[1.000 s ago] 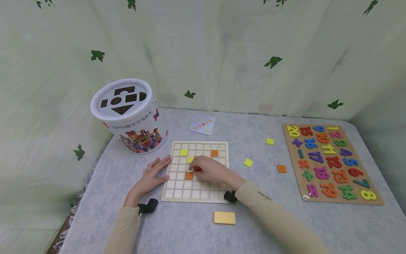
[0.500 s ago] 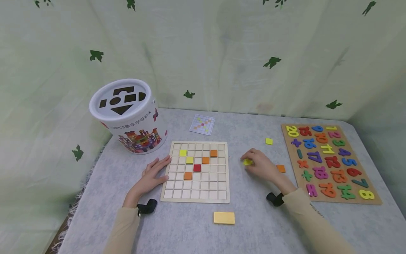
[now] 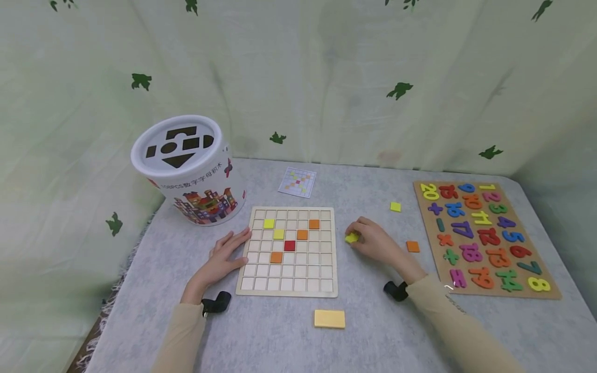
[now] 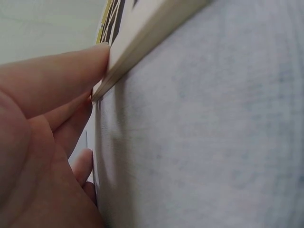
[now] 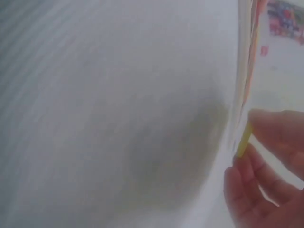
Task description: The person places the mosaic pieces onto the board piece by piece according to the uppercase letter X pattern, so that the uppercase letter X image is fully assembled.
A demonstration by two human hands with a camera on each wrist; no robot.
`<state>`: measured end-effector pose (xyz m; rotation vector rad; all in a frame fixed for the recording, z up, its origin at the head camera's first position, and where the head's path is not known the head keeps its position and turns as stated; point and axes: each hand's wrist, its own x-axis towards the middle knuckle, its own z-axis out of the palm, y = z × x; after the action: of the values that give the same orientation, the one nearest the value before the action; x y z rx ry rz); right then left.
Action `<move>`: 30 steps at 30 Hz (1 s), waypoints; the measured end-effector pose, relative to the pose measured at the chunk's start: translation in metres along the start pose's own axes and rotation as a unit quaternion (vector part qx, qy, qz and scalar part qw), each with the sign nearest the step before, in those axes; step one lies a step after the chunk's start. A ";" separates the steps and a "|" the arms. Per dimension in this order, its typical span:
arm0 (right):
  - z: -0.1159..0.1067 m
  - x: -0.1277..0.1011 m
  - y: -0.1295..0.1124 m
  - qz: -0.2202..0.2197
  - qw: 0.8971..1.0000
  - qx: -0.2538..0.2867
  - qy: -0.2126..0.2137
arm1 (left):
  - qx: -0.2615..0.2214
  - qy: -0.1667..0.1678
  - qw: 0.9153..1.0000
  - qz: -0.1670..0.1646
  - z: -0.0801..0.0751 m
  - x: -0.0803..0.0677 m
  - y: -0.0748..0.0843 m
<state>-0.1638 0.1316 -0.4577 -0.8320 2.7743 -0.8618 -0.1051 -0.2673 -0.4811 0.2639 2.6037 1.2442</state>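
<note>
A pale wooden grid board (image 3: 287,286) lies mid-table with yellow, orange and one red tile (image 3: 289,245) set in its cells. My left hand (image 3: 224,255) lies flat, fingers straight, against the board's left edge (image 4: 142,35). My right hand (image 3: 370,241) is just right of the board and pinches a small yellow square tile (image 3: 351,238) between thumb and fingers; the right wrist view shows the same tile (image 5: 243,140) edge-on by the fingertips.
A white shape-sorter tub (image 3: 188,168) stands back left. A pattern card (image 3: 297,182) lies behind the board. Loose tiles: yellow (image 3: 395,206), orange (image 3: 412,246). A yellow rectangular block (image 3: 329,318) lies near the front. A number puzzle board (image 3: 485,238) fills the right side.
My right hand left the red tile on the board, reached right to the loose yellow tile, picked it up and now carries it back leftward. The left hand has stayed put.
</note>
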 end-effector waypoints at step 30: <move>0.052 0.038 -0.077 -0.132 0.986 -0.017 -0.104 | 0.002 0.006 1.000 0.005 0.000 -0.001 0.003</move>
<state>-0.1457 0.0331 -0.4570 -1.2401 2.5416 -0.7164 -0.1037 -0.2659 -0.4787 0.2708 2.6183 1.2483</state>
